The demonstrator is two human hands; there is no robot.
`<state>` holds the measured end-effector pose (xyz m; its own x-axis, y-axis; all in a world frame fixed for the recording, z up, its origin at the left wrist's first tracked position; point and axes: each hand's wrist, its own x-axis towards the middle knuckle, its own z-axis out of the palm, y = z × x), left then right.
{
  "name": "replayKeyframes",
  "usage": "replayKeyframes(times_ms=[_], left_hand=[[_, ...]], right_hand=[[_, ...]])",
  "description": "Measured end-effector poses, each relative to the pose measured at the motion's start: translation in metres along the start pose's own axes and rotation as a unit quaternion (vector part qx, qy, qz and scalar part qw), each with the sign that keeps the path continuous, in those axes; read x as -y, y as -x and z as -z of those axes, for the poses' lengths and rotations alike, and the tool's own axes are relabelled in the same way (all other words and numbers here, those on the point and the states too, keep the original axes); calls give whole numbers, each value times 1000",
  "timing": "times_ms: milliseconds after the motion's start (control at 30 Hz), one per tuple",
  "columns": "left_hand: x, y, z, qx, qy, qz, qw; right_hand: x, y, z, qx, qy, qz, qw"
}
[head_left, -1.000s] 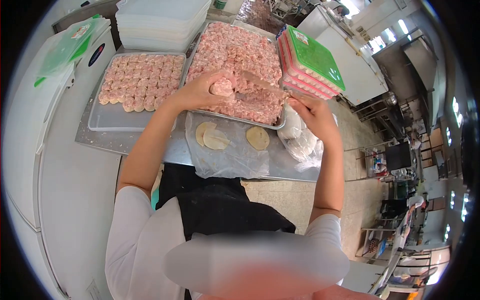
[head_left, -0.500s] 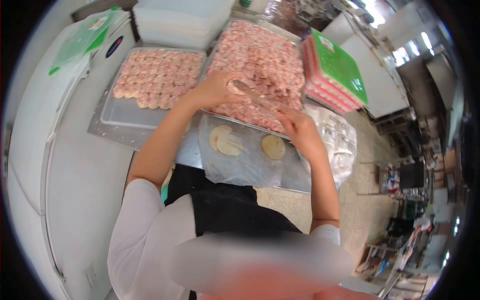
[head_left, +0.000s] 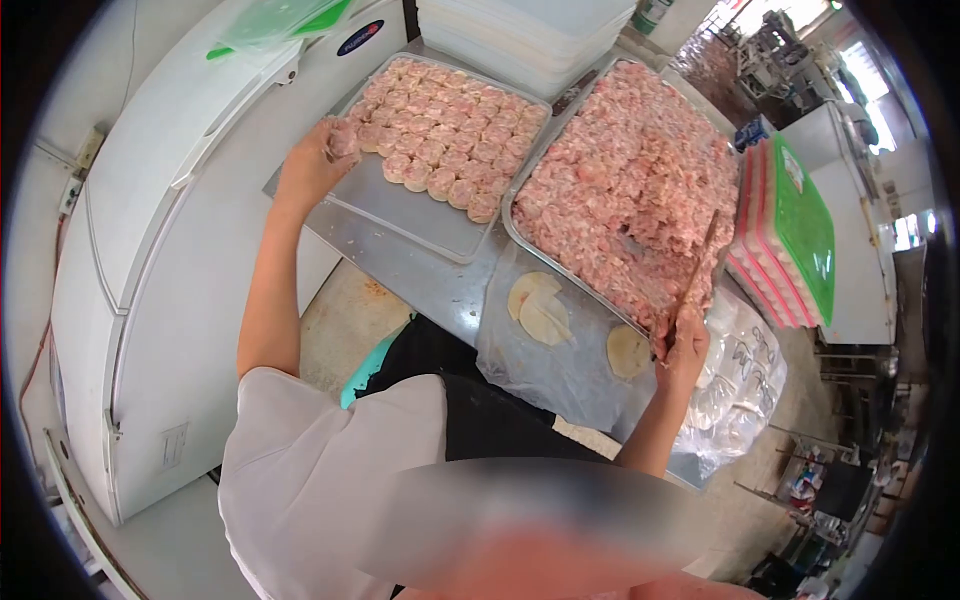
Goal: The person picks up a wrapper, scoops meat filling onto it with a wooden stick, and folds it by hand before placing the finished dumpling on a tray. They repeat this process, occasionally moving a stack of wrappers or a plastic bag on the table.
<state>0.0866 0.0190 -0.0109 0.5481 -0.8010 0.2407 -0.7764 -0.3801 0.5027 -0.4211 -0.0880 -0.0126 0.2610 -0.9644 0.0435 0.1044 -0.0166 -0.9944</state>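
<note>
At the near left corner of a clear plastic tray, my left hand has its fingers closed around a meat-topped dumpling. Rows of similar open dumplings fill the far part of that tray. My right hand grips the handle end of a long flat spatula smeared with meat. Its blade points away, over the right side of a metal tray heaped with minced meat filling. Round dough wrappers lie on a plastic sheet in front, with a single wrapper near my right wrist.
Stacked plastic trays stand behind the dumplings. To the right are pink containers with a green lid and a bag of white packages. A white chest freezer borders the left side.
My left hand has gone from above the meat to the dumpling tray's left end with a dumpling. My right hand, holding the spatula, is now at the meat tray's near right corner. The view has turned.
</note>
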Motion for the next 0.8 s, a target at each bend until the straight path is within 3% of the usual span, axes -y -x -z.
replayKeyframes(times_ms=[133,200,433,500,567,600,667,733,767,800], left_hand=[[-15,9,-21,39,-6,92,995],[-7,10,-39,86,5,9,996],[-11,0,-47,90,-9,-3,996],[-2,-5,-55,57,-66,-105,991],[8,-2,-53,50,-35,-134,989],[7,0,-53,42,-11,-163,986],[-20,17,-29,37,30,-114,992],[-48,29,-15,-14,-12,-90,996],[-58,35,-18,-1,0,-106,994],[-68,43,-21,24,53,-110,992]], right_hand=[[5,1,-2,6,-9,-10,1000],[1,2,0,3,-11,-3,1000],[4,2,-3,-12,-13,-11,1000],[7,2,-4,-11,-13,-14,1000],[14,0,-5,39,62,-24,997],[19,1,-5,20,71,-24,997],[33,2,-7,5,123,-57,991],[51,-2,16,-2,268,-92,959],[62,-11,27,29,427,70,901],[76,-22,35,66,566,221,791]])
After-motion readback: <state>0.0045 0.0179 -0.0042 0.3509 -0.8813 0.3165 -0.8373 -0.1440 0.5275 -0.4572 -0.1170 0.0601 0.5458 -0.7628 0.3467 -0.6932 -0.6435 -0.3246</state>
